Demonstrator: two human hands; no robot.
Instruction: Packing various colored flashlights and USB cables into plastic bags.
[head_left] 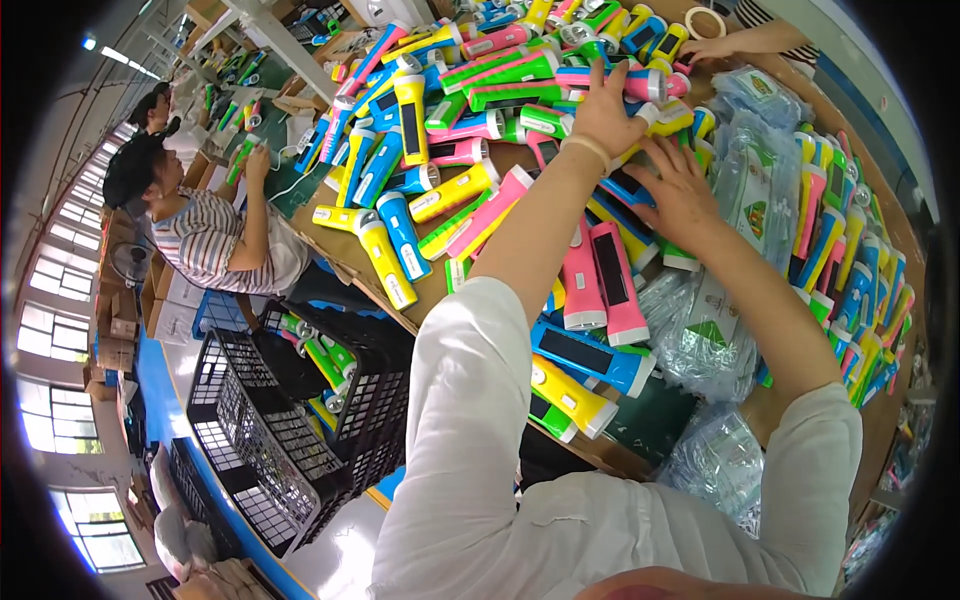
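A big heap of plastic flashlights (470,130) in pink, yellow, blue and green covers a brown table (345,255). My left hand (605,112) reaches far into the heap, fingers curled over a pink flashlight (640,84) near the back. My right hand (680,195) lies just beside it, fingers spread, resting on a blue flashlight (622,186) and the ones around it. Both my sleeves are white. A pale band circles my left wrist.
Clear plastic bags (745,215) lie in stacks to the right, beside a row of packed flashlights (850,280). Black crates (290,410) with some flashlights stand at lower left. A person in a striped shirt (205,240) works at left. Another person's hand (715,46) rests at the far edge.
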